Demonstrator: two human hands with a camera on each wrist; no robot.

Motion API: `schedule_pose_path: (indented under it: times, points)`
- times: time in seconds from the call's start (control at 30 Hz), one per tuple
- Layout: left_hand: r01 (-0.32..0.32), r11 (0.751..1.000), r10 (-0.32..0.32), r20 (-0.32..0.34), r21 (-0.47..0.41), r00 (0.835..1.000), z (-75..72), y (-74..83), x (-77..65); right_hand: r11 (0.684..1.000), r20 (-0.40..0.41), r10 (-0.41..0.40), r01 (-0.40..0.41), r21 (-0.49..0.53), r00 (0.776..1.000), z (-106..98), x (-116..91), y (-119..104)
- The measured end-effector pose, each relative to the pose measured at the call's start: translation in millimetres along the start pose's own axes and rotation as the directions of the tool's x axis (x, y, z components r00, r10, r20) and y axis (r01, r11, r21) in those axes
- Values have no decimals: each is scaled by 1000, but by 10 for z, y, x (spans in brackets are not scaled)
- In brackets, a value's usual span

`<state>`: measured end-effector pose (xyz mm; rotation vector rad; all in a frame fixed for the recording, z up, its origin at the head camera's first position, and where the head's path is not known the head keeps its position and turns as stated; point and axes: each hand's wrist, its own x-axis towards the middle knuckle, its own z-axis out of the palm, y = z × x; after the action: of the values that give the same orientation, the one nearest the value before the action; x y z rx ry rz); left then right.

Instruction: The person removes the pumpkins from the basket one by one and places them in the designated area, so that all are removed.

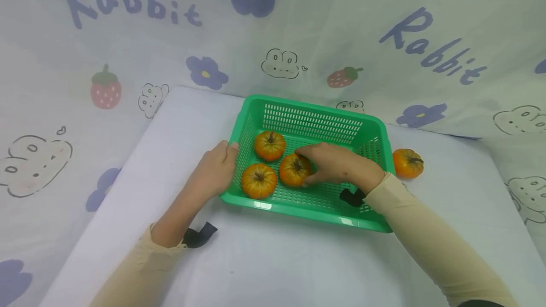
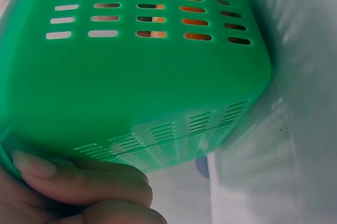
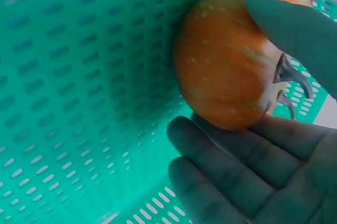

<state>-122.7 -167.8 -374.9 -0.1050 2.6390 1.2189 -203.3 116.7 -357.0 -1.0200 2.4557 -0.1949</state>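
Note:
A green plastic basket [image 1: 307, 210] stands on the white table with three small orange pumpkins inside. My left hand [image 1: 215, 167] grips the basket's left rim; in the left wrist view its fingers [image 2: 84, 182] curl at the rim beside the slotted wall. Inside the basket my right hand [image 1: 334, 162] holds one pumpkin [image 1: 295, 170] by its right side. The right wrist view has the thumb on one side of this pumpkin [image 3: 226, 61] and fingers on the other. To its left are a second pumpkin [image 1: 270, 146] and, nearer me, a third pumpkin [image 1: 259, 181].
Another orange pumpkin [image 1: 408, 163] sits on the table just outside the basket's right wall. Behind the table hangs a pale cloth [image 1: 239, 32] printed with rabbits, flowers and strawberries. A black strap end [image 1: 200, 235] sticks out by the left wrist.

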Motion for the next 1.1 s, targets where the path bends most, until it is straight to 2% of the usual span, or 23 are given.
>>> schedule_pose_path:
  times: [0.23,1.1]
  points:
    - [-11,1000,11,-8,4,1000,-29,12,-30,1000,9,26,-26,7,1000,9,6,-34]
    - [-4,1000,4,8,-4,1000,-25,1,-14,1000,-1,21,-21,15,1000,48,10,-31]
